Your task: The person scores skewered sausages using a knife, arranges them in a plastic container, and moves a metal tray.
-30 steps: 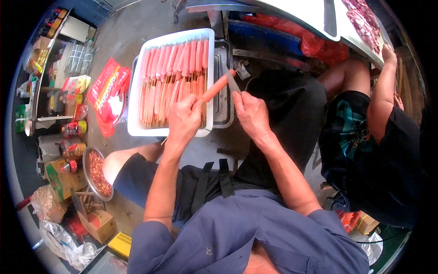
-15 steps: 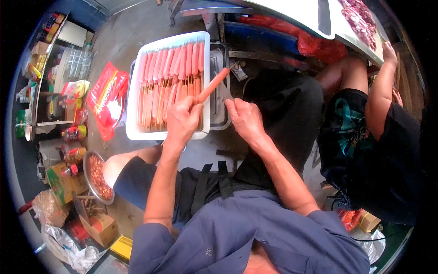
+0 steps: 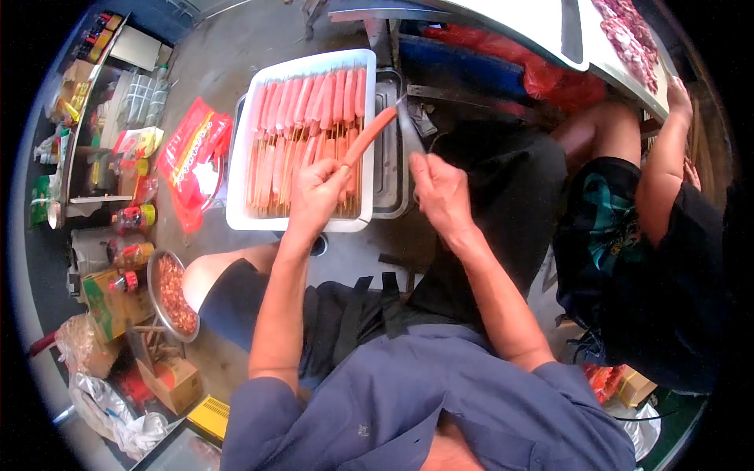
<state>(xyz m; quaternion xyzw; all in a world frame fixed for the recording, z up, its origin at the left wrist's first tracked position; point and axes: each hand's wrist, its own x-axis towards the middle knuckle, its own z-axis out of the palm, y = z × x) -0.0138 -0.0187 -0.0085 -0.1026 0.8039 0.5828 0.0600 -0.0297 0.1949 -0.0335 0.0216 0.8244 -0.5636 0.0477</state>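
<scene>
My left hand (image 3: 318, 191) is closed round the lower end of a skewered sausage (image 3: 371, 135), which slants up to the right over the edge of a white tray (image 3: 367, 177). Several rows of skewered sausages (image 3: 310, 102) lie in that tray. In my right hand (image 3: 441, 192) is a knife (image 3: 408, 129), its blade pointing up just right of the sausage and blurred by motion. A dark metal tray (image 3: 390, 180) sits partly under the white one.
A red plastic bag (image 3: 188, 169) lies left of the tray. By my left knee is a metal bowl of chopped food (image 3: 157, 294). Bottles and boxes line the left side. Another person (image 3: 620, 196) sits at the right beside a table (image 3: 526, 20) with meat.
The knife and my right hand have moved a little to the right, away from the sausage. My left hand keeps its hold. The whole view has shifted slightly.
</scene>
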